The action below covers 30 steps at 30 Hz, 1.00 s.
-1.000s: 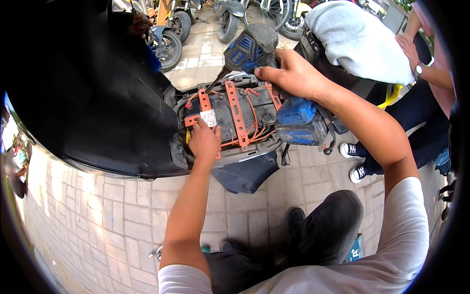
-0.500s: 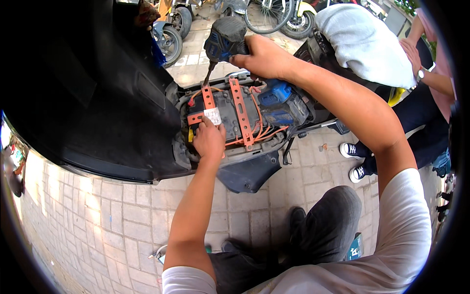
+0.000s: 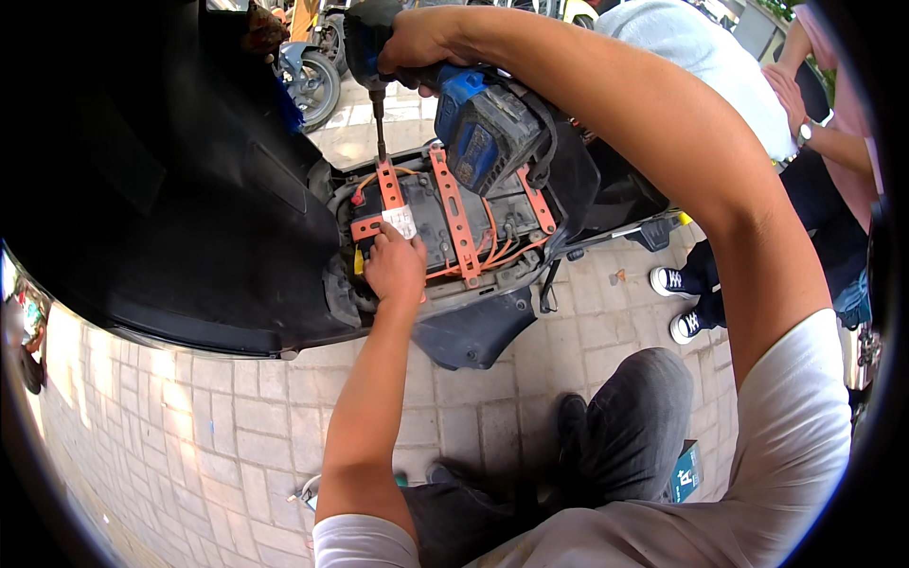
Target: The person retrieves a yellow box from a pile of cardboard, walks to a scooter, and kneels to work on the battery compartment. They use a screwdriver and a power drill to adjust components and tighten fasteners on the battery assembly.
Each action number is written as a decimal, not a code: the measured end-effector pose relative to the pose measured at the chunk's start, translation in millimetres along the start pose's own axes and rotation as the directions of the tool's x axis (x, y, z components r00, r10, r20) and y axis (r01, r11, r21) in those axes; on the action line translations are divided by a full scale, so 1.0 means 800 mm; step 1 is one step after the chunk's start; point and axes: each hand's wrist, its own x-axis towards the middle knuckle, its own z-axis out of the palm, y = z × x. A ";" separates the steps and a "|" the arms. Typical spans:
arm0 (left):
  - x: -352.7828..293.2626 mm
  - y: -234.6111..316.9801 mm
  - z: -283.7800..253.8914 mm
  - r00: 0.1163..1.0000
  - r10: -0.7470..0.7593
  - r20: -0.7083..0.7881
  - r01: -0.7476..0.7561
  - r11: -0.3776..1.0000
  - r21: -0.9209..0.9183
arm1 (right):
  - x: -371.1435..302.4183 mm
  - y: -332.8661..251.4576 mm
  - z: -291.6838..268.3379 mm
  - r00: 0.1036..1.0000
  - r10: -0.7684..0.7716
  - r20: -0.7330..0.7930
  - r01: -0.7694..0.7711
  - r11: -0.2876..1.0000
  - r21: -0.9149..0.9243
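Note:
My right hand (image 3: 417,45) grips a blue and black cordless impact driver (image 3: 367,47) by its handle. The battery base of the tool hangs over the open bay. Its long bit points down almost upright onto the far end of an orange perforated metal strap (image 3: 391,186). With fingers apart, my left hand (image 3: 396,270) rests its fingertips on the strap beside a white label (image 3: 400,223). Beneath lie black batteries (image 3: 428,222) with orange wires, inside a scooter's bay. Two further orange straps, the middle strap (image 3: 454,213) and the right strap (image 3: 536,201), cross the batteries.
The scooter's raised black seat (image 3: 189,227) fills the left. A loose black panel (image 3: 473,331) sticks out at the near side. To the right stands another person (image 3: 833,151) by a pale cloth (image 3: 682,57). A teal box (image 3: 684,473) sits on the paving by my leg.
My right hand has moved up and left, turning the driver so its bit stands more upright and its battery base swings nearer. My left hand keeps its place on the strap.

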 end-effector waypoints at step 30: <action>0.001 0.002 0.003 1.000 0.016 0.020 -0.015 0.997 -0.074 | 0.017 0.035 -0.026 0.997 0.000 0.074 -0.007 0.996 0.083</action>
